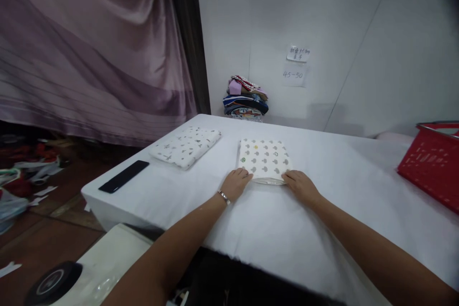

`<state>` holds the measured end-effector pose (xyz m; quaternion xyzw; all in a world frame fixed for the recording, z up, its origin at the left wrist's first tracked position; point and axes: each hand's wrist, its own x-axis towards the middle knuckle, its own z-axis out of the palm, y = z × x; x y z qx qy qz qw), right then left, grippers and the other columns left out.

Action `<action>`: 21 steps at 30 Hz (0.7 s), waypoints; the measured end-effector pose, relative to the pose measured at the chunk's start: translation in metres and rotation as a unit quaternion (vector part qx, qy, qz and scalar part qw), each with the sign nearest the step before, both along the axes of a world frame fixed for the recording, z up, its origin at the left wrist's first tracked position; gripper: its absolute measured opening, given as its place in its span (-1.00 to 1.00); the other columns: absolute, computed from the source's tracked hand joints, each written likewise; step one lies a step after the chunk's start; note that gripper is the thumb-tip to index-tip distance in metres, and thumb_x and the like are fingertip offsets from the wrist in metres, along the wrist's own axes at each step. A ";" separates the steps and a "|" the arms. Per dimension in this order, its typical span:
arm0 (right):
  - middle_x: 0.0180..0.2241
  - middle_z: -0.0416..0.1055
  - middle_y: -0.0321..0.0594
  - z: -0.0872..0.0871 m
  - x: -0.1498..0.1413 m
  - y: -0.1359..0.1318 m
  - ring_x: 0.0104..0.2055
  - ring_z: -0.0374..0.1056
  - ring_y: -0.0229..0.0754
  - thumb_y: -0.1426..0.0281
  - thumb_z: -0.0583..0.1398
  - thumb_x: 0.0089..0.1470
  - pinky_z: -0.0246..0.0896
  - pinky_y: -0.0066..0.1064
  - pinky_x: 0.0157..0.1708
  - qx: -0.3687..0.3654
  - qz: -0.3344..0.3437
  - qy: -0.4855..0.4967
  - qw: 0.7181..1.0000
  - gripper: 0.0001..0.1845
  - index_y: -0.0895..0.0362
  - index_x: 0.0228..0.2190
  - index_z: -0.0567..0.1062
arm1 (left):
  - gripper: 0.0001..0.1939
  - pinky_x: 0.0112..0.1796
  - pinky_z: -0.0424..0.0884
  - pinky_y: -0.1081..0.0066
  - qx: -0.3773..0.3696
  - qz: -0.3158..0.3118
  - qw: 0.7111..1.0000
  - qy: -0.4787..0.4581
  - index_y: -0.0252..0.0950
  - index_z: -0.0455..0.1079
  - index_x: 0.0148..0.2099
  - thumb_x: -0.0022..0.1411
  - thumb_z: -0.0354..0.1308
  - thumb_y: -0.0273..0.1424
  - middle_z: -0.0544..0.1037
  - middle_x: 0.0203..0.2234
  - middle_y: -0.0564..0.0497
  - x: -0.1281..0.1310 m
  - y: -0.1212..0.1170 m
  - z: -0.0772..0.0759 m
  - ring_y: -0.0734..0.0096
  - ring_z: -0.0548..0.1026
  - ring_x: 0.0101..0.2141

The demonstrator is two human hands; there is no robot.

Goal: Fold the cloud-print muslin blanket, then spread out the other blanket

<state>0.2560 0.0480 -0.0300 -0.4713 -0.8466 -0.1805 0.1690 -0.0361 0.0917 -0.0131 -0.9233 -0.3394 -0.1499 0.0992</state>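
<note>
A folded white cloth [265, 158] with grey tree-like prints and a few green and yellow ones lies flat on the white-covered table [251, 220]. My left hand [236, 184] grips its near left corner, fingers on top and a bracelet at the wrist. At the near right corner, my right hand [300, 185] is closed on the same cloth. Between the hands the folded layers show along the near edge. The thumbs are mostly hidden. Left of it rests another folded white cloth [186, 147] with small grey prints, apart from both hands.
A black phone-like slab [124, 176] lies near the table's left edge. A red basket [432, 165] stands at the right. Behind the table is a stack of folded fabrics [246, 100] against the wall. Below left is a white surface with a black round object [53, 283].
</note>
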 end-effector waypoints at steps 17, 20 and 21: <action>0.04 0.27 -0.02 0.022 -0.033 -0.008 0.11 0.11 0.00 0.43 0.02 0.06 -0.03 -0.07 0.08 -0.019 -0.059 0.031 0.998 -0.53 0.20 0.04 0.28 | -0.56 0.12 0.01 0.24 -0.033 -0.024 0.999 -0.011 -0.18 0.15 0.14 0.24 -0.14 -0.57 0.27 0.11 0.07 0.029 0.014 -0.026 0.35 0.12 0.15; 0.17 0.08 -0.05 0.026 -0.054 0.004 0.23 -0.10 0.01 0.26 0.01 0.12 -0.10 -0.06 0.13 -0.026 -0.026 0.021 0.999 -0.45 0.18 0.12 0.17 | -0.57 0.12 0.03 0.22 -0.037 -0.025 0.999 -0.013 -0.18 0.16 0.14 0.24 -0.11 -0.54 0.26 0.12 0.06 0.031 0.015 -0.027 0.33 0.12 0.15; 0.18 0.06 -0.07 0.023 -0.059 0.008 0.24 -0.11 0.00 0.24 0.01 0.12 -0.10 -0.07 0.13 -0.037 -0.010 0.010 0.999 -0.44 0.17 0.13 0.15 | -0.58 0.12 0.03 0.21 -0.037 -0.025 0.999 -0.017 -0.18 0.16 0.14 0.24 -0.10 -0.53 0.27 0.12 0.06 0.031 0.014 -0.028 0.33 0.12 0.15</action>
